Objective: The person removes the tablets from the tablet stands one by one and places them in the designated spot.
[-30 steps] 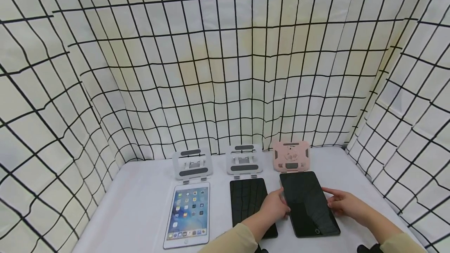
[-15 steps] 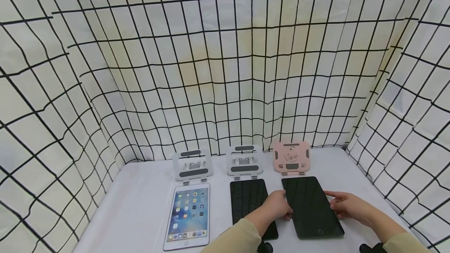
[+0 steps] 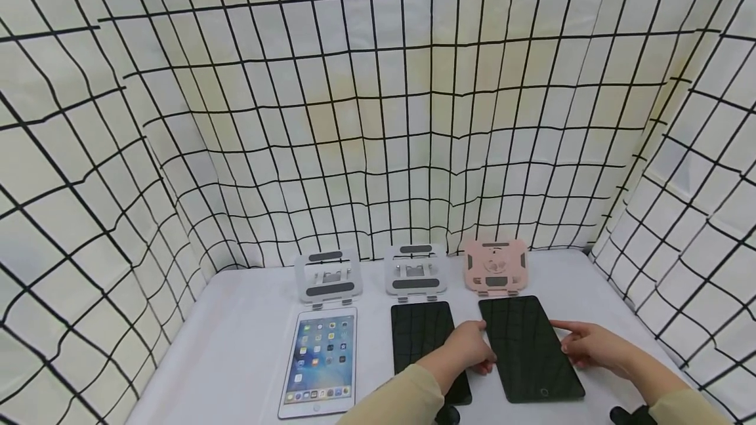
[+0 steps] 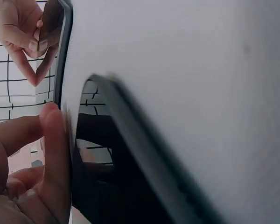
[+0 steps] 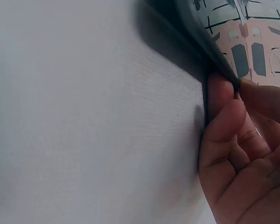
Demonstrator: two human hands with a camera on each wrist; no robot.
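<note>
A black tablet (image 3: 528, 349) lies screen up at the right of the row, its round home button toward me. My left hand (image 3: 469, 349) holds its left edge with bent fingers, the wrist passing over the middle black tablet (image 3: 419, 333). At the opposite edge, my right hand (image 3: 599, 346) grips the side, index finger stretched forward and the others curled. In the right wrist view, fingertips of the right hand (image 5: 242, 154) meet at the tablet's thin edge. Just behind the tablet stands a pink folding tablet stand (image 3: 496, 266).
A white tablet (image 3: 321, 363) with a lit home screen lies at the left. Behind it and the middle tablet stand two pale grey folding stands, one left (image 3: 329, 276) and one central (image 3: 415, 271). White cloth walls with black grid lines enclose the white table (image 3: 218, 359).
Between the first two frames the right-hand tablet slid a little toward me, away from the pink stand, with both hands at its edges. Since then the view has shifted slightly; the tablet stays put.
</note>
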